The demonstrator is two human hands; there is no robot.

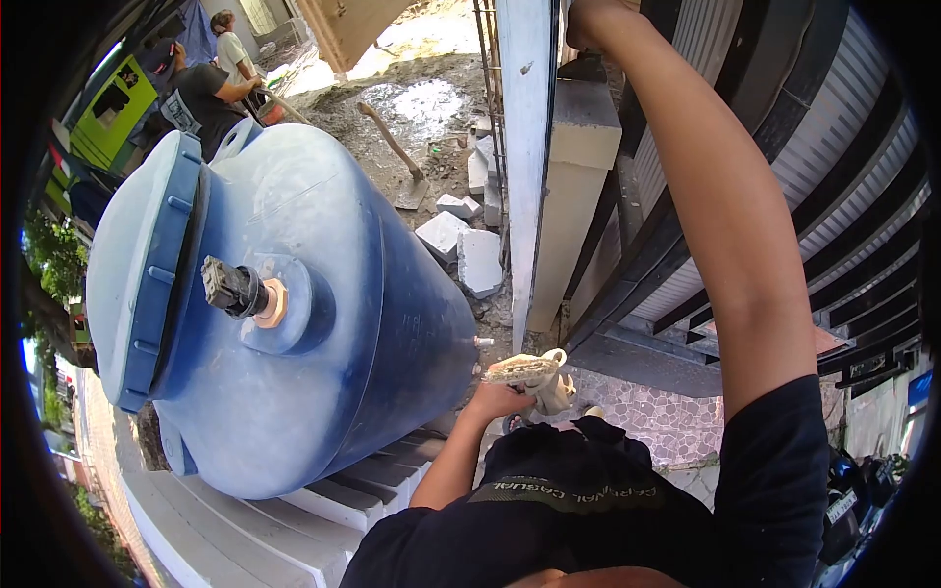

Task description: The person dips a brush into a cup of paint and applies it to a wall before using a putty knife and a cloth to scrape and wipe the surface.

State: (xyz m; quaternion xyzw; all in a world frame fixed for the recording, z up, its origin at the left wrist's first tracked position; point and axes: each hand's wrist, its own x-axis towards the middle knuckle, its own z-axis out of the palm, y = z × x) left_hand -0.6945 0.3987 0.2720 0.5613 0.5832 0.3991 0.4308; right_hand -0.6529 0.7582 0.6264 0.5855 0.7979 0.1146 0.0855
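Note:
My left hand is low in the middle, closed on the side of a cream-coloured container with a handle-like loop and crusty, mortar-like stuff at its top. My right arm reaches up to the top edge, where my right hand is partly cut off and its fingers are hidden. That hand is nearest to the top of a pale upright board and a block-topped pillar. Left of my left hand lies a large blue water tank, tilted on its side, with a lid and a pipe fitting.
A hoe stands in rubble beyond the tank, near broken white blocks. Two people are at the upper left, one in a dark shirt holding a long handle. A dark metal gate runs along the right, above stone-patterned paving.

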